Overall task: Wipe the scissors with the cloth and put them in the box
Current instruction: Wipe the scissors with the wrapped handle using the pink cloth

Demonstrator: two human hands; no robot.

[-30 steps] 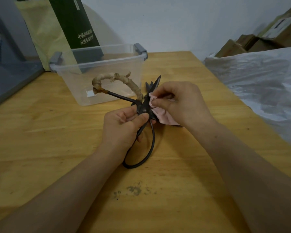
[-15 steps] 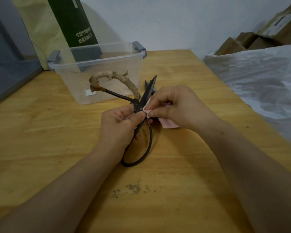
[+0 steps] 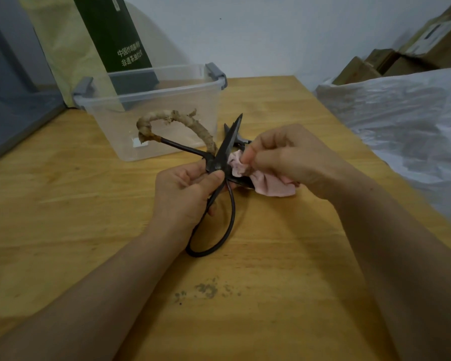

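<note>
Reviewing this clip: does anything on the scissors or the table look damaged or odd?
Yes. One handle loop of the scissors is wrapped in frayed, ragged tan binding, while the other loop is bare black metal. The wooden table also has a patch of dark smudges near the person.

**Scissors, cloth, box: state and position**

Scissors [image 3: 220,157]: black metal, blades spread apart. One blade points up and away. The other runs right, partly hidden under the cloth. One handle loop is wrapped in tan, frayed binding and arcs up in front of the box wall. The other loop is bare black and hangs toward the desk [image 3: 63,204]. The left hand [image 3: 185,194] has its grip at the pivot.

Cloth [image 3: 271,187]: pale pink, crumpled, pinched by the right hand [image 3: 289,157] and lying against the blades just beside the pivot.

Box [image 3: 167,82]: clear plastic, open-topped, with grey latches at both ends. It stands on the desk behind the scissors.
</note>
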